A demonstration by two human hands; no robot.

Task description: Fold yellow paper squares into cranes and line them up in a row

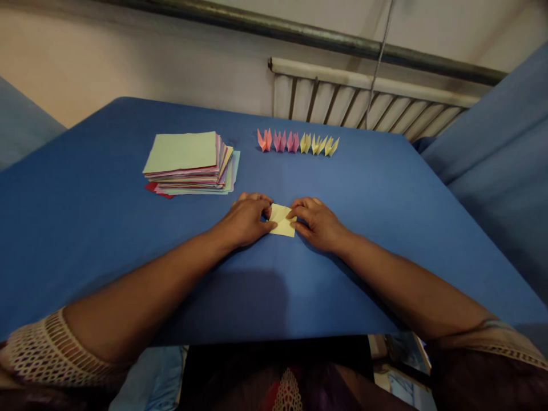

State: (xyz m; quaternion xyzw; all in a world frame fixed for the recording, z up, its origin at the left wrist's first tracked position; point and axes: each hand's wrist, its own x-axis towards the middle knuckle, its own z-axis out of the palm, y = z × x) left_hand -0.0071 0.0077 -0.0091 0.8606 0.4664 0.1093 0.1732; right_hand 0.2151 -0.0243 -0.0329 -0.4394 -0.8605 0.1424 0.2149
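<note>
A small piece of yellow paper [282, 227], folded and roughly square, lies on the blue-covered table in front of me. My left hand [250, 220] grips its left edge between thumb and fingers. At the right edge, my right hand [315, 222] pinches the same paper with thumb and index finger. A slanting crease or flap edge shows across its upper face. The fingertips cover both side edges, so the layers there are hidden.
Left of centre stands a thick stack of coloured paper [182, 153], pale green on top. A row of several folded paper figures [293, 142], orange, pink and yellow, stands near the table's far edge. Beyond are a radiator [325, 94] and a pipe [282, 29]. Blue curtains [505, 131] hang at the right.
</note>
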